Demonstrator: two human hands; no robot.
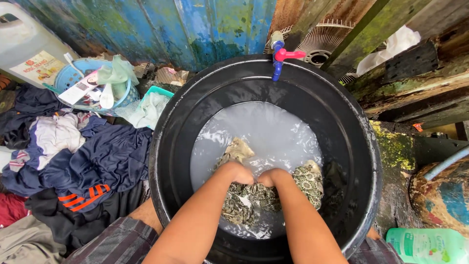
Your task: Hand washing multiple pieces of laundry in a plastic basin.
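Observation:
A large black tub (163, 127) holds cloudy soapy water (266, 129). A patterned dark-and-cream cloth (308, 181) lies wet in the water at the near side. My left hand (240, 172) and my right hand (271, 177) are both fisted on the cloth, knuckles close together, partly under the water. A beige fold of the cloth (238, 149) sticks up just beyond my left hand. My fingers are hidden in the fabric.
A blue tap with a pink handle (281, 55) hangs over the tub's far rim. Piled dark clothes (93, 166) lie at left, a blue basket (78, 73) behind them. A green bottle (427, 244) sits at lower right, a white jug (19, 39) at top left.

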